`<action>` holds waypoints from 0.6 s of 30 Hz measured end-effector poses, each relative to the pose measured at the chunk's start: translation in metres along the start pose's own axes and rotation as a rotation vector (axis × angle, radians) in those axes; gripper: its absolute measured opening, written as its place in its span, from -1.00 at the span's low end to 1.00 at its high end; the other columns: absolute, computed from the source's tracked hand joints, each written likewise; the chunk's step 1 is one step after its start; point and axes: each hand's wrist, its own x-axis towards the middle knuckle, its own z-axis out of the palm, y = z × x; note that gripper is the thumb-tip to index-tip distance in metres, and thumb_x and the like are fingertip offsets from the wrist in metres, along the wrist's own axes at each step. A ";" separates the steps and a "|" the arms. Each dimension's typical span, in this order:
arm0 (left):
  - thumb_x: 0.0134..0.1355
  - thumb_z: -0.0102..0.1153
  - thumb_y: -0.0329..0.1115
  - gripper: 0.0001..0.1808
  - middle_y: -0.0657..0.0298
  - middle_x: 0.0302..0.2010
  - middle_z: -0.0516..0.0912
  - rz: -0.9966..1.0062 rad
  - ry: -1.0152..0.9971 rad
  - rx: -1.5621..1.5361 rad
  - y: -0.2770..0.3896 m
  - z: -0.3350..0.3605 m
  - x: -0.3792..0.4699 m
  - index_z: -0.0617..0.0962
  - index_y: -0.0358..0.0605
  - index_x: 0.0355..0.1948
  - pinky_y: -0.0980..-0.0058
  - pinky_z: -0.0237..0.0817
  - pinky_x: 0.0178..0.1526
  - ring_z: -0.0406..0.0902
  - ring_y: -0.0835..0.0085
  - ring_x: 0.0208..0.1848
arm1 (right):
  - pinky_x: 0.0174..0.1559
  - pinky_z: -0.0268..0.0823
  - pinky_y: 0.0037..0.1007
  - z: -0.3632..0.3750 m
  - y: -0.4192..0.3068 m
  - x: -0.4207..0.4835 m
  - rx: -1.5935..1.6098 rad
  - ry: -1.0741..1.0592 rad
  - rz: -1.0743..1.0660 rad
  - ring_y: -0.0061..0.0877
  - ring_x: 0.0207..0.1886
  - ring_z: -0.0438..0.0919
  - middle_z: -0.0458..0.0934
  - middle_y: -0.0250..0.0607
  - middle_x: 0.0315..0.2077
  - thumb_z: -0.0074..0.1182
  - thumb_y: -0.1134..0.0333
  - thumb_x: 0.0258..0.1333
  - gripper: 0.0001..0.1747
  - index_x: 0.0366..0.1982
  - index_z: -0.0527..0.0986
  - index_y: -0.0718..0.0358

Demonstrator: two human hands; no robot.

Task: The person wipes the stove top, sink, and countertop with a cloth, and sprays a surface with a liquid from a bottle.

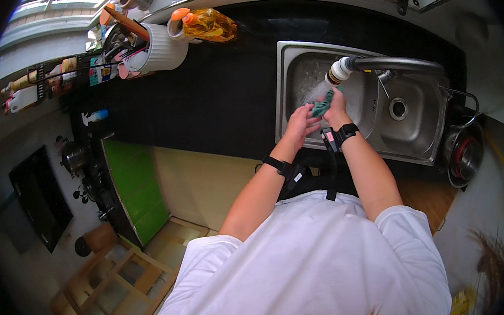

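My right hand (337,105) holds a wet-looking green cloth (322,105) over the left bowl of a stainless steel sink (358,117). My left hand (299,124) is beside it, fingers partly spread. Its fingertips meet the cloth's lower left end, but whether they grip it is unclear. Water sprays down to the left from the white spray head (341,69) of the curved faucet (399,64), just above the cloth. Black straps with small devices circle both wrists.
Orange dish soap (210,24) and a white ribbed utensil holder (167,50) stand on the black countertop (221,92) to the left. The right sink bowl has a drain (398,108). Metal bowls (464,156) sit right of the sink. A blue-and-white spray bottle (96,116) is far left.
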 end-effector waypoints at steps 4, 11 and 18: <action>0.45 -0.06 0.03 -0.41 0.01 0.18 0.51 -0.075 -0.063 0.070 -0.019 0.013 -0.003 0.32 -0.18 0.30 0.17 0.37 0.21 0.51 0.15 0.19 | -0.32 0.42 -0.23 -0.041 -0.021 0.013 0.076 -0.056 -0.019 -0.31 -0.48 0.52 0.54 -0.22 -0.53 0.08 0.22 0.19 -0.79 -0.47 0.46 0.17; 0.29 -0.10 0.43 -0.09 0.01 0.26 0.43 -0.320 -0.368 -0.320 -0.022 0.023 0.004 0.30 -0.19 0.30 0.12 0.26 0.29 0.44 0.07 0.26 | 0.17 0.33 -0.26 -0.037 -0.011 -0.047 0.024 -0.289 0.018 -0.35 -0.02 0.57 0.61 -0.23 -0.07 0.08 0.33 0.27 -0.74 -0.03 0.53 0.23; 0.41 -0.03 -0.04 -0.68 0.23 -0.18 0.63 -0.095 0.030 -0.608 -0.025 0.021 0.103 0.55 -0.07 -0.13 0.22 0.42 -0.06 0.57 0.26 -0.15 | 0.24 0.31 -0.31 -0.054 -0.010 -0.105 -0.763 -0.427 -0.563 -0.40 0.19 0.47 0.49 -0.16 0.14 0.01 0.49 0.32 -0.56 0.22 0.44 0.23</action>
